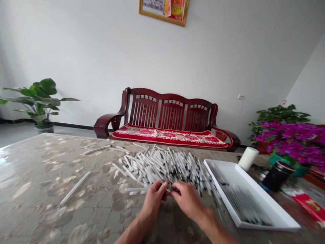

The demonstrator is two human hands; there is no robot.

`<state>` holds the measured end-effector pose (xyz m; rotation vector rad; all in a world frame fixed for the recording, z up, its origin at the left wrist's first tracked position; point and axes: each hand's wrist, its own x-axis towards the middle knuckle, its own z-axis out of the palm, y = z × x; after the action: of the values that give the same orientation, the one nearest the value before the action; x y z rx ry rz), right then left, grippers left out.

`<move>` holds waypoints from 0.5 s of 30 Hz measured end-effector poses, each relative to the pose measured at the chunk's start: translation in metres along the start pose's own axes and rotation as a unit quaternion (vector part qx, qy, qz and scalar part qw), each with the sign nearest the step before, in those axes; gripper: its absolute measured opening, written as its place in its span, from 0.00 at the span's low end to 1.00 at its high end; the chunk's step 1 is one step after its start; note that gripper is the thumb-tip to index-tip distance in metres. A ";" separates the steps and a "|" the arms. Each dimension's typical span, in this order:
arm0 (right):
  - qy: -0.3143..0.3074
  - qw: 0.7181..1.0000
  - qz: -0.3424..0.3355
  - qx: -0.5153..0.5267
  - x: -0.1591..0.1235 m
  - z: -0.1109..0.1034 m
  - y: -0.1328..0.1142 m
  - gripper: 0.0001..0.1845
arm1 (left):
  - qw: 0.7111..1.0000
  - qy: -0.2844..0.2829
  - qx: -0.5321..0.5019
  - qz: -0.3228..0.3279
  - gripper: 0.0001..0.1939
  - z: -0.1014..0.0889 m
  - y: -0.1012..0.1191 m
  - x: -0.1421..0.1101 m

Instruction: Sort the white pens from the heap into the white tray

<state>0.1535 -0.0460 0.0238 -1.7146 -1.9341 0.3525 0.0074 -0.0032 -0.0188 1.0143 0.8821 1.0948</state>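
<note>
My left hand (pixel 155 194) is closed, with its thumb and fingers pinched on a whitish pen-like tube (pixel 151 175) that slants up and away from the fingers. Close beside it, my right hand (pixel 186 197) is closed too, its fingertips meeting the left ones; what lies between them is hidden. Just beyond both hands spreads a large heap of white pen-like tubes (pixel 162 161), some with black ends. To the right, a shallow white tray (pixel 273 211) holds a row of slim clear-and-dark pen-like sticks (pixel 243 200).
Single tubes lie apart on the patterned tabletop (pixel 101 210), one loose tube (pixel 75 187) at left. Right of the tray stand a white roll (pixel 248 158), a black cup (pixel 278 176), a red packet (pixel 308 205) and purple flowers (pixel 294 139). A wooden bench (pixel 170 115) stands behind.
</note>
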 end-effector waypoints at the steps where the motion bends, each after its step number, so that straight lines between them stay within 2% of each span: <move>1: -0.002 1.000 0.007 -0.006 0.002 0.001 0.002 0.05 | 1.000 0.021 -0.008 -0.003 0.26 -0.002 0.000 0.001; 4: 0.011 0.994 0.074 -0.079 0.012 -0.002 0.019 0.08 | 0.997 0.078 -0.025 -0.005 0.24 -0.006 0.001 0.003; 7: 0.012 0.973 0.130 -0.192 0.019 -0.005 0.033 0.07 | 0.993 0.093 -0.066 -0.018 0.23 -0.007 0.000 0.004; 10: -0.008 0.956 0.147 -0.253 0.020 -0.001 0.035 0.09 | 0.988 0.096 -0.112 -0.033 0.19 -0.006 -0.001 0.005; 15: -0.018 0.943 0.159 -0.292 0.020 0.006 0.032 0.14 | 0.977 0.123 -0.170 -0.038 0.13 -0.008 0.000 0.008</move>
<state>0.1760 -0.0209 0.0069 -2.4245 -1.9024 -0.1006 0.0021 0.0061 -0.0213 0.5649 0.8835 1.2732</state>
